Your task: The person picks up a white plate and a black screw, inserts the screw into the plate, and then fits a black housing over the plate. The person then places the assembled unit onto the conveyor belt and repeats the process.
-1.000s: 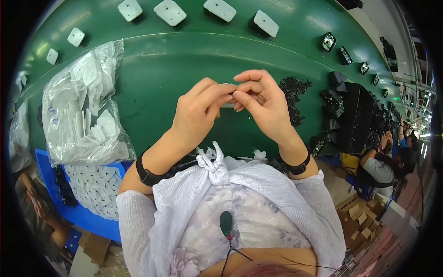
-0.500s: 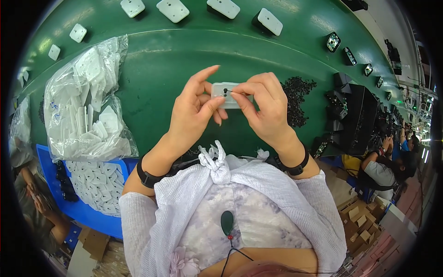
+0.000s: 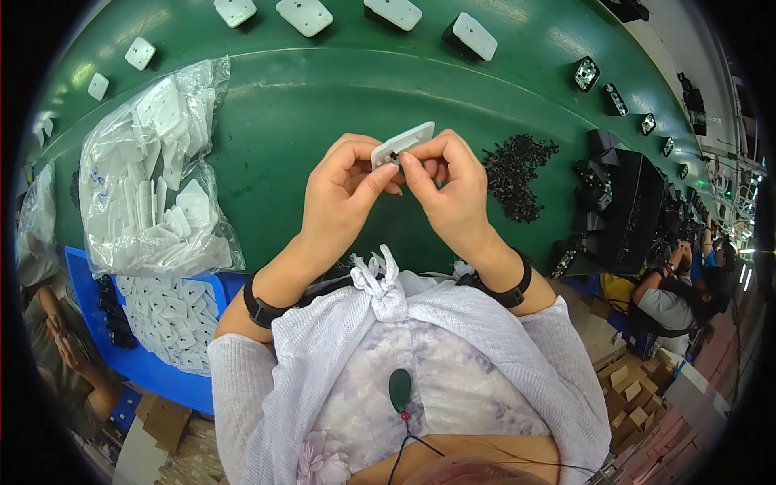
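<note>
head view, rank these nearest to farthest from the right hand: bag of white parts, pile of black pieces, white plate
From the right hand:
1. White plate: right at its fingers.
2. Pile of black pieces: just to its right.
3. Bag of white parts: well over to the left.

Assembly workshop: green bench [image 3: 271, 121], parts heap [image 3: 520, 174], co-worker [image 3: 667, 304].

White cover [image 3: 415, 138]: thin, rounded corners | tilted, slanting up rightward | held over green bench [image 3: 283, 121] | small black part [image 3: 393, 156] at left end
</note>
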A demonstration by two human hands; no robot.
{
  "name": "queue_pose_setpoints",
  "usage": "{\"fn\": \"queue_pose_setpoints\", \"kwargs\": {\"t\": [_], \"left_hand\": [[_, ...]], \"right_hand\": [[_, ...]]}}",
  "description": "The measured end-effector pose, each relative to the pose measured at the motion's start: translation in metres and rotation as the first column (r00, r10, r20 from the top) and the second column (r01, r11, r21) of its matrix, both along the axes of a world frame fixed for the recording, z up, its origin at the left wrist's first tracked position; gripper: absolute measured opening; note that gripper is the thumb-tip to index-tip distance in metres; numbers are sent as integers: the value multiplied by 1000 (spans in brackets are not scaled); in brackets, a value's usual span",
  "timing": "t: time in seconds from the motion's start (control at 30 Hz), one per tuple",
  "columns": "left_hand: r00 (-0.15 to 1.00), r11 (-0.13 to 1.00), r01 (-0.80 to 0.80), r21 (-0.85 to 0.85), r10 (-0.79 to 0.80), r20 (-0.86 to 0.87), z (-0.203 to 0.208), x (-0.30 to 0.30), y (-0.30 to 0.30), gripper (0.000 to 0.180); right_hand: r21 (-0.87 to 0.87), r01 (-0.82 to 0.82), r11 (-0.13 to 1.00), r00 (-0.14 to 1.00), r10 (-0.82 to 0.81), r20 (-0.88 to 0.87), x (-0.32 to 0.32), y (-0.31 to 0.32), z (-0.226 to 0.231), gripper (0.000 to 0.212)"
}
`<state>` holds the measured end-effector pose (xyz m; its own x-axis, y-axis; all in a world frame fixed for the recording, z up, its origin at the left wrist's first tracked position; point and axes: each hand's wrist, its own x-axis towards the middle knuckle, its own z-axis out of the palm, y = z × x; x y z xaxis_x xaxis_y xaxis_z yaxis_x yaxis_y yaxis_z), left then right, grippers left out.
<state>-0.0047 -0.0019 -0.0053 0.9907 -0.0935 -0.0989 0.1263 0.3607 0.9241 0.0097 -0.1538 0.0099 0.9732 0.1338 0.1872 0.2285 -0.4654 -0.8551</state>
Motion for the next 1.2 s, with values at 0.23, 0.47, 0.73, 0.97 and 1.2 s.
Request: {"fn": "queue_pose_setpoints", "kwargs": {"t": [0.23,0.47,0.73,0.97,1.2], "left_hand": [[997,991,-13,135,2,83,-3,0,5,5],[998,997,52,57,-50,-47,9,-3,7,6],[985,975,168,143,-163,-47,1,-3,10,6],[995,962,13,271,16,-103,-13,17,37,26],[993,507,-115,854,68,93,-21,47,80,17]], "right_hand": [[55,-51,997,999,50,5,-2,0,-7,12],[-27,-68,997,997,70,45,2,-15,10,29],[196,-78,978,921,146,-361,2,-22,1,24],[109,-43,993,978,65,-200,17,-79,18,33],[-980,192,61,955,-242,172,21,-227,27,42]]}}
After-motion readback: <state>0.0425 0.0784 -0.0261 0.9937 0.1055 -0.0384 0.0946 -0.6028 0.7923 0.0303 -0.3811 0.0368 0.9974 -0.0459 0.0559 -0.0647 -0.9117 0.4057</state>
